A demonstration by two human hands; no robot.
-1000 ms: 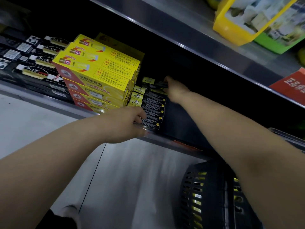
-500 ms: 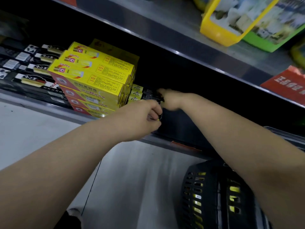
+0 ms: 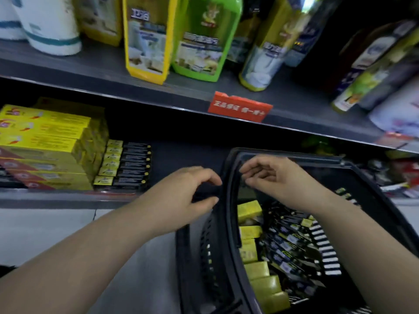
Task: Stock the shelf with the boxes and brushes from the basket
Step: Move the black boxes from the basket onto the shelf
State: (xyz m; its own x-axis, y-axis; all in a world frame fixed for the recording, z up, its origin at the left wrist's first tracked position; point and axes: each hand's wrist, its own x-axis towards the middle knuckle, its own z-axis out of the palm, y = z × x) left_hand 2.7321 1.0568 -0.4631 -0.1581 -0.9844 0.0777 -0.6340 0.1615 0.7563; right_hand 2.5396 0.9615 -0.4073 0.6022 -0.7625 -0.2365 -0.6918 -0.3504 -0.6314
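Bare shelf floor [image 3: 181, 155] lies open between brush packs [image 3: 127, 165] and basket rim [image 3: 227, 184] (upper shelf [image 3: 136, 96] overhangs).

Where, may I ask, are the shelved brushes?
In the head view, the black brushes lie left of centre on the lower shelf, right of the yellow boxes.

Motion blur smeared the view. Print on the pouches and bottles [image 3: 195, 41] of the upper shelf [image 3: 90, 71] and on the red tag [image 3: 239, 106] could not be read. The yellow boxes [image 3: 45, 141] ran off the left edge, the basket [image 3: 204, 257] off the bottom and right. Lettering on the black packs [image 3: 285, 241] inside was too small to read. Whether the left hand [image 3: 181, 196] touched the basket's rim, or the right hand [image 3: 272, 177] pinched anything in its blurred fingers [image 3: 246, 172], could not be told. The goods [image 3: 385, 173] beyond the basket were a dark smear.
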